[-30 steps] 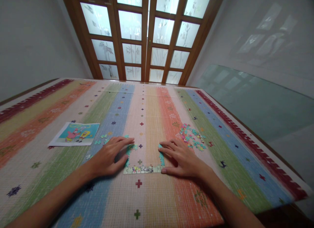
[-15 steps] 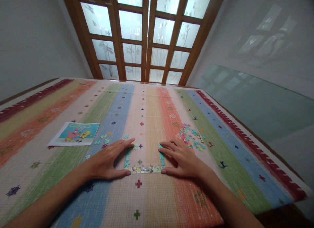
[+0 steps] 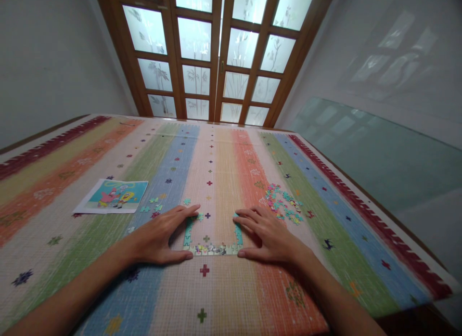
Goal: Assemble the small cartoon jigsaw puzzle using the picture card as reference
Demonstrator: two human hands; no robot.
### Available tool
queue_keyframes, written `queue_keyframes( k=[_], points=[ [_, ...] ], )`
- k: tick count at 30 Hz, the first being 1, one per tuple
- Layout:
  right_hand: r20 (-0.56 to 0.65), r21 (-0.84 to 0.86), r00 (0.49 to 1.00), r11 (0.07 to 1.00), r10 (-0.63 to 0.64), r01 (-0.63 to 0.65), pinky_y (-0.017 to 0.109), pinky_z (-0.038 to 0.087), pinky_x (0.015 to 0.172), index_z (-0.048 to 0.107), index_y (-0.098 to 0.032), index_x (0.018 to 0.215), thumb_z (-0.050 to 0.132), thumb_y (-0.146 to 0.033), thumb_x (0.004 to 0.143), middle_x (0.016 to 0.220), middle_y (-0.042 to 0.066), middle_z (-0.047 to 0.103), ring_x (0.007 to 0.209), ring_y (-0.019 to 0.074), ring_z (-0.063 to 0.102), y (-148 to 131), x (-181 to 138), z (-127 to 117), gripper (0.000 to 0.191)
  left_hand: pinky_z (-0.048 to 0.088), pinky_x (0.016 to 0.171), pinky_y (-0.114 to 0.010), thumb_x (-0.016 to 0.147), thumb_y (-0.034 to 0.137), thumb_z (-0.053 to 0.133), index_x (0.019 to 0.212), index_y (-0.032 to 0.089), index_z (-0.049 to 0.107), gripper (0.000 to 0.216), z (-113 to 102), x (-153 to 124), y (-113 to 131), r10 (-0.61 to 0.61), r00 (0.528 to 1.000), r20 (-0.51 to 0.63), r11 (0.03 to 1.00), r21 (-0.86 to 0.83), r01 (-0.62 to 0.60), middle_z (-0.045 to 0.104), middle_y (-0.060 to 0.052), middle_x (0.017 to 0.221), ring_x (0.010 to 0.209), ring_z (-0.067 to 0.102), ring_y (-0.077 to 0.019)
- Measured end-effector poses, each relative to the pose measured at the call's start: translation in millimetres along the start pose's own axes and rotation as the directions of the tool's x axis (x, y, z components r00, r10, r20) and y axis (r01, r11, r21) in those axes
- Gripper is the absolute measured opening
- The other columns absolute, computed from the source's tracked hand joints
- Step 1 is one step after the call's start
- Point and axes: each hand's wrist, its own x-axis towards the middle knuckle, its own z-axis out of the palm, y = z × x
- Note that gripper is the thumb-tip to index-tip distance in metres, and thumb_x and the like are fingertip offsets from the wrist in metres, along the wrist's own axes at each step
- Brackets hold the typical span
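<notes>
A partly joined jigsaw frame [image 3: 211, 249] lies on the striped tablecloth [image 3: 224, 172]: a bottom strip with two short teal side strips rising from its ends. My left hand [image 3: 159, 235] lies flat and open along the left side strip, thumb at the bottom corner. Along the right side strip my right hand [image 3: 269, 232] rests flat and open, thumb at the other corner. Neither hand holds a piece.
A heap of loose puzzle pieces [image 3: 283, 203] lies to the right of my right hand. A printed cartoon reference picture [image 3: 111, 195] sits at the left, with a few stray pieces [image 3: 153, 207] beside it. Wooden glazed doors [image 3: 216, 57] stand beyond the table's far edge.
My left hand has slid slightly left off the left side strip, which now shows straight beside it. The right hand has stayed put. The view has dipped a little.
</notes>
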Motion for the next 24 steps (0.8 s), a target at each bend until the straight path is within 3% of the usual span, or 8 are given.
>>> queue_keyframes(
  k=[24],
  points=[
    [0.025,0.037,1.0,0.999,-0.008,0.008,0.055,0.044,0.107,0.053,-0.017,0.148,0.071,-0.067,0.086,0.146,0.016,0.06,0.123,0.0349,0.055,0.4,1.1,-3.4,0.082,0.044,0.115,-0.058,0.083,0.056,0.077,0.164,0.027,0.021,0.102,-4.5,0.1,-1.5,0.023,1.0,0.001,0.999,0.049,-0.023,0.049,-0.017,0.157,0.142,0.049,-0.0402]
  ],
)
